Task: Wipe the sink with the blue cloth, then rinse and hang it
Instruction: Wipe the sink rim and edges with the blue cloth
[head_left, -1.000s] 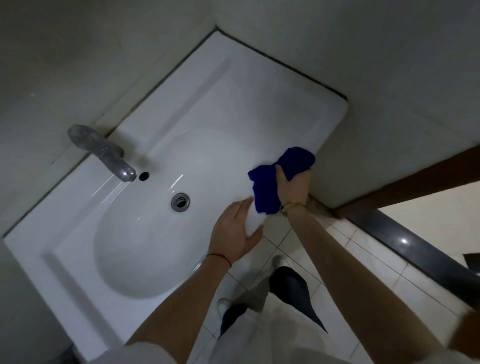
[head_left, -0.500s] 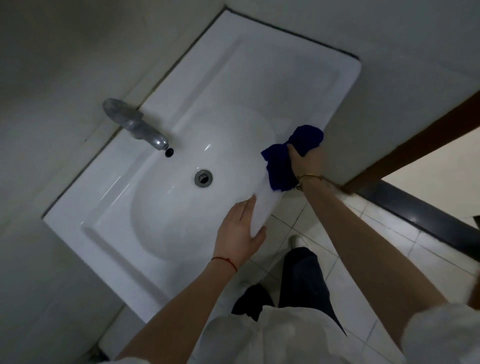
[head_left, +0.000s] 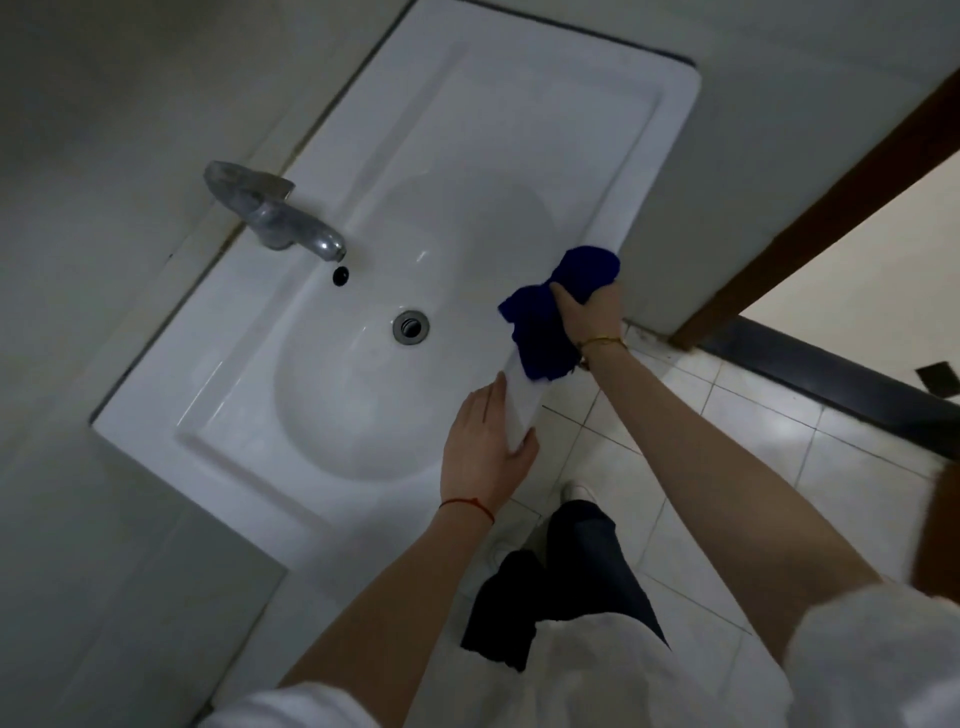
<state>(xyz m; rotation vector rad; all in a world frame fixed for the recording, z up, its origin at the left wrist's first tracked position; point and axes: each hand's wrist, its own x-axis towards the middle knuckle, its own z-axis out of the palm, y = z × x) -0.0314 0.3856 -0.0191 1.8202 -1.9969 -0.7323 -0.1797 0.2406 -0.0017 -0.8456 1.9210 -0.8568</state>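
Observation:
A white sink (head_left: 524, 130) fills the middle of the view, with a round drain (head_left: 411, 326) in its bowl. My right hand (head_left: 589, 314) grips a bunched blue cloth (head_left: 545, 332) and holds it on the sink's front rim. My left hand (head_left: 485, 449) rests on the same rim a little nearer to me, fingers over the top and thumb under the edge.
A metal tap (head_left: 275, 215) juts over the bowl from the back ledge, above a small overflow hole (head_left: 340, 274). Grey walls close in on the left and behind. A brown door frame (head_left: 810, 208) stands to the right, over a white tiled floor (head_left: 753, 426).
The view has swung so the sink sits higher and more to the right. Both hands keep their places on the front rim, the right still gripping the cloth.

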